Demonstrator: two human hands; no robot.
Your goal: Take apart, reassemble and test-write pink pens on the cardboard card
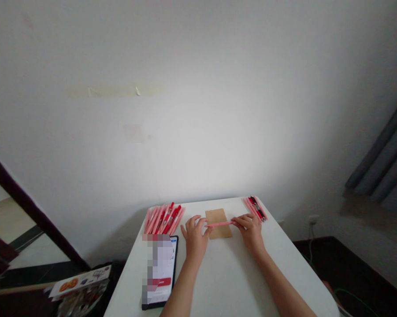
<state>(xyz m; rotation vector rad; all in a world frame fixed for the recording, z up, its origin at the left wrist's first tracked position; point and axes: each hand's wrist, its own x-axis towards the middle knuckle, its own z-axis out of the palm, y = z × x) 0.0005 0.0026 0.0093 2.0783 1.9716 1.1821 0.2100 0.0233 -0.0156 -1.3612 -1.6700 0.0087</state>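
A pink pen lies level between my two hands, above a brown rectangle of card or paper. Its left end is pinched by my left hand, between thumb and fingers. My right hand grips the other end with its fingertips. Several pink and red pens lie side by side at the table's far left corner. Past my right hand, at the far right corner, is a smaller group of pink, red and black pens.
The white table stands against a pale wall. A phone or tablet with a lit, partly blurred screen lies left of my left forearm. On the floor at left is a box; a grey curtain hangs at right.
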